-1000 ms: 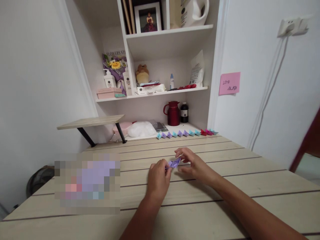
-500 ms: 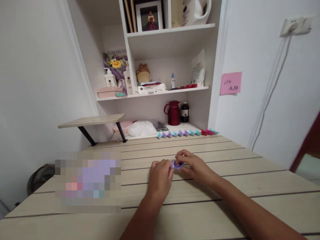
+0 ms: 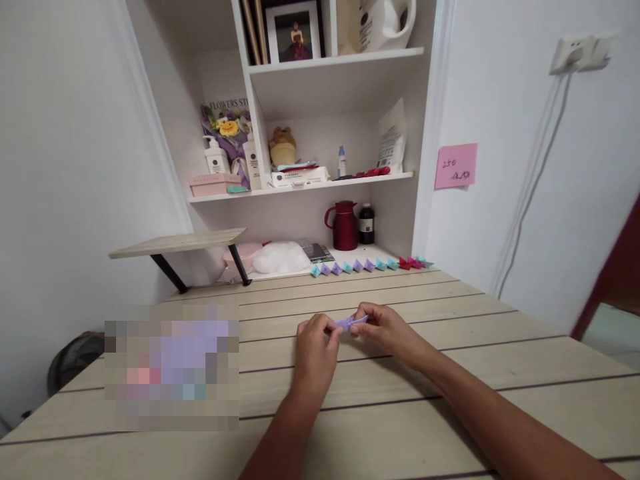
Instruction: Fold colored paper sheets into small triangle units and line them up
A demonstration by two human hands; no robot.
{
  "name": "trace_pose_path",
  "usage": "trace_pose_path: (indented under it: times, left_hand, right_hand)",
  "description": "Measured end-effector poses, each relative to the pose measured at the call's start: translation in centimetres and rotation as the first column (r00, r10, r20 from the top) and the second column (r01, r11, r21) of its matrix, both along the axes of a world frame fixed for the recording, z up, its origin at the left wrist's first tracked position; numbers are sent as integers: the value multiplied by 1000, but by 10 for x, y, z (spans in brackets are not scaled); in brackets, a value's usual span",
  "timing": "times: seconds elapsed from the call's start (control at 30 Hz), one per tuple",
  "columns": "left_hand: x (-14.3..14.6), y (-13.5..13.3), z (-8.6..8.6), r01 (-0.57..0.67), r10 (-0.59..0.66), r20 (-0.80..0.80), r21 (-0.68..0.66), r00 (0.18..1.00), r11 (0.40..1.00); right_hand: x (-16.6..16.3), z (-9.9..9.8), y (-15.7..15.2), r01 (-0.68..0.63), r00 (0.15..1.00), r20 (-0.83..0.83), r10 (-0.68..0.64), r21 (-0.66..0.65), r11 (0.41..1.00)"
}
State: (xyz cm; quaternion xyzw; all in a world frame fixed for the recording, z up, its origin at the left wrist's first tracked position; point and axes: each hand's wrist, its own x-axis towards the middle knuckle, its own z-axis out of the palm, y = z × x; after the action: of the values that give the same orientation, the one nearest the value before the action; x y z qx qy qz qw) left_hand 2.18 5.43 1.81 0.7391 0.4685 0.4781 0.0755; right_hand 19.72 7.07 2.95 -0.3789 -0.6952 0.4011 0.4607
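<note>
A small folded purple paper piece (image 3: 350,323) is held just above the light wooden table (image 3: 450,373), near its middle. My left hand (image 3: 315,347) pinches its left end with fingers closed. My right hand (image 3: 387,330) pinches its right end, fingers curled around it. Both hands meet over the paper, and most of it is hidden by my fingers.
A row of several small folded paper pieces (image 3: 367,265) in blue, purple and red lies along the table's far edge. Behind it are shelves with a red jug (image 3: 345,227), a dark bottle (image 3: 367,224) and a small raised wooden stand (image 3: 180,243). A blurred patch (image 3: 173,367) covers the table's left.
My hands have drawn closer together on the purple paper, and the paper now looks flatter and thinner between my fingertips. The view shifted slightly.
</note>
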Motion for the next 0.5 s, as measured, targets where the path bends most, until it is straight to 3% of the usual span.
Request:
trace_pose_path:
  times: [0.27,0.5]
  left_hand:
    - [5,4,-4,14,-13,129,-11,992,1000]
    - [1,5,-6,69,-20,258,-180,966,981]
  right_hand:
    - [-4,-7,3,-40,984,-176,20,-110,993]
    - [-5,-9,4,-68,982,-181,54,-76,995]
